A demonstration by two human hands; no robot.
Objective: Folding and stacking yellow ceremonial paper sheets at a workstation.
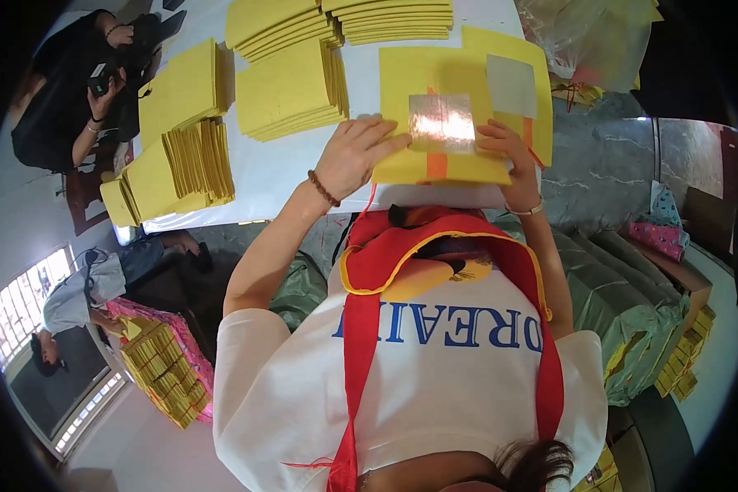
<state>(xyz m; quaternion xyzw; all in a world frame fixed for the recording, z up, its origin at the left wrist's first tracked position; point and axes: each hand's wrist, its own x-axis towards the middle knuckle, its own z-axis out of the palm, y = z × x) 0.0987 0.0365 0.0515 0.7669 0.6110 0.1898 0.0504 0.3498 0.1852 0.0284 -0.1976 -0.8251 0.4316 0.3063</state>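
Observation:
In front of me, near the table's edge, lies a yellow paper sheet [398, 78] with a shiny foil square [441, 121] and an orange stripe. My left hand [357, 156] rests at its left edge, palm down, fingers stretched out, the nearest one reaching toward the foil. On the opposite side, my right hand [512, 160] is closed round the right edge, fingertips on top by the foil; its thumb is hidden. Beneath and to the right, a second yellow sheet [541, 90] shows a duller grey square. A red string hangs below the left hand.
Folded yellow paper stacks [291, 86] cover the table's left and back. A plastic bag [590, 37] is at the back right. Green wrapped bundles [623, 312] stand at right. One person holds a black device [100, 79] at left; another is by a carton of yellow bundles [164, 369].

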